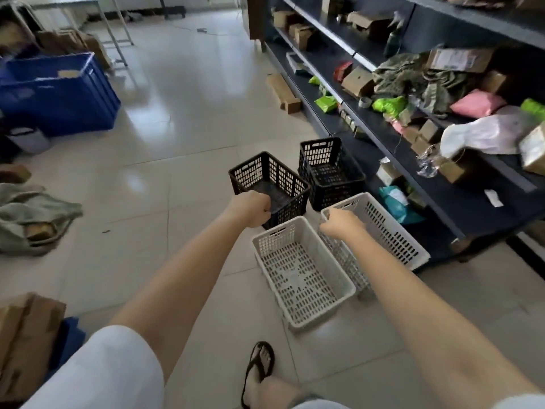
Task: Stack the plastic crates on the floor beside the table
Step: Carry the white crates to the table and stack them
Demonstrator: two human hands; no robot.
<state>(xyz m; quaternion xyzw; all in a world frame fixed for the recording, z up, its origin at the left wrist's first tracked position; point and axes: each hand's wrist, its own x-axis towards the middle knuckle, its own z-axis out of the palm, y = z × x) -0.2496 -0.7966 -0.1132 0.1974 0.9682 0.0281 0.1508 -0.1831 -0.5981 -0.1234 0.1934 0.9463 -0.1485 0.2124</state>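
Observation:
Four perforated plastic crates sit on the tiled floor. My left hand point(252, 208) is closed on the near rim of the left black crate point(267, 180). A second black crate point(330, 169) stands just to its right, against the shelving. My right hand point(342, 224) grips the near corner rim of a white crate point(383, 228), which is tilted up on its side. Another white crate point(300, 273) lies flat between my arms, empty.
Dark shelving point(442, 184) full of boxes and bags runs along the right. A large blue bin point(56, 93) stands at the left, crumpled cloth point(32, 216) lies below it, and cardboard boxes point(23, 338) are at the bottom left. My sandalled foot point(259, 370) is near the flat white crate.

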